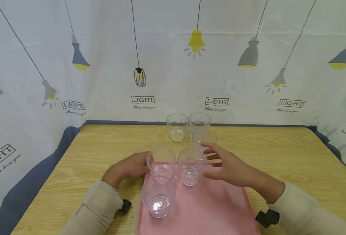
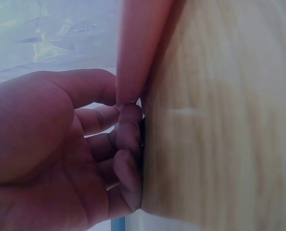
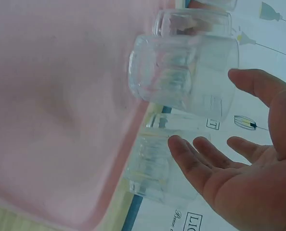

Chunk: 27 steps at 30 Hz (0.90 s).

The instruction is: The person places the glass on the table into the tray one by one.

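Observation:
On a pink tray stand three clear glasses: a near-left glass, a far-left glass and a far-right glass. My left hand is at the tray's far left corner, partly hidden by the far-left glass. In the left wrist view its thumb and curled fingers pinch the tray's edge. Beside the far-right glass, my right hand has its fingers spread and relaxed. A gap shows between its thumb and that glass in the right wrist view; the hand holds nothing.
Behind the tray, three more clear glasses stand on the wooden table: a back-left glass, a back-right glass and a nearer glass partly behind my right fingers. A white curtain printed with lamps hangs beyond the table's far edge.

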### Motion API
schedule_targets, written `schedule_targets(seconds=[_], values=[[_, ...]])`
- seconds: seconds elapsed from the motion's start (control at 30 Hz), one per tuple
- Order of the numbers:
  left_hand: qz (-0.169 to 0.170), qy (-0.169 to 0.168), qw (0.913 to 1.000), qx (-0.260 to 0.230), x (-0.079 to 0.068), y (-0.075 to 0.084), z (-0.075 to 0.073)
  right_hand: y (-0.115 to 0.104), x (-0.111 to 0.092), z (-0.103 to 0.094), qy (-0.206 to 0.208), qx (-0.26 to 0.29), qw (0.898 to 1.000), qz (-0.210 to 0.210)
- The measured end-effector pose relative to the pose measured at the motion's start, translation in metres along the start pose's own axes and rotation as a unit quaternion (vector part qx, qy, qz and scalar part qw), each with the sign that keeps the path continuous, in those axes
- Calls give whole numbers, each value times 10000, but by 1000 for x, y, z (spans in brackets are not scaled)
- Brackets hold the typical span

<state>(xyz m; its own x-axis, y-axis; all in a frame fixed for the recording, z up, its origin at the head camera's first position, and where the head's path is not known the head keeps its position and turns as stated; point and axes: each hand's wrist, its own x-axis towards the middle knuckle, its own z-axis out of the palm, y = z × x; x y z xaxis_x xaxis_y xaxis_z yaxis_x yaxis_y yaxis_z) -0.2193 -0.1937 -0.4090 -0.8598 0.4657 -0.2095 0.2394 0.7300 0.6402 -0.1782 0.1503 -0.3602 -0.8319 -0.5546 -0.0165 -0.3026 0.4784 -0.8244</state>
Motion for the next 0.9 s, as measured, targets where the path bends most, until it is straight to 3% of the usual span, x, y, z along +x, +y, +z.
schedule_targets(seconds=[0.2,0.47,0.67,0.9], values=[[34,15,10000,22,0,2,-1,-4,0,-15,545,-578,9967,-175],[48,11,10000,47,-1,0,0,-1,19,-23,1240,-1412,9820,-198],[44,48,10000,58,-1,-1,1,7,34,-25,1299,-1737,9762,16],[3,55,10000,76,0,0,1,13,46,-26,1127,-1717,9785,194]])
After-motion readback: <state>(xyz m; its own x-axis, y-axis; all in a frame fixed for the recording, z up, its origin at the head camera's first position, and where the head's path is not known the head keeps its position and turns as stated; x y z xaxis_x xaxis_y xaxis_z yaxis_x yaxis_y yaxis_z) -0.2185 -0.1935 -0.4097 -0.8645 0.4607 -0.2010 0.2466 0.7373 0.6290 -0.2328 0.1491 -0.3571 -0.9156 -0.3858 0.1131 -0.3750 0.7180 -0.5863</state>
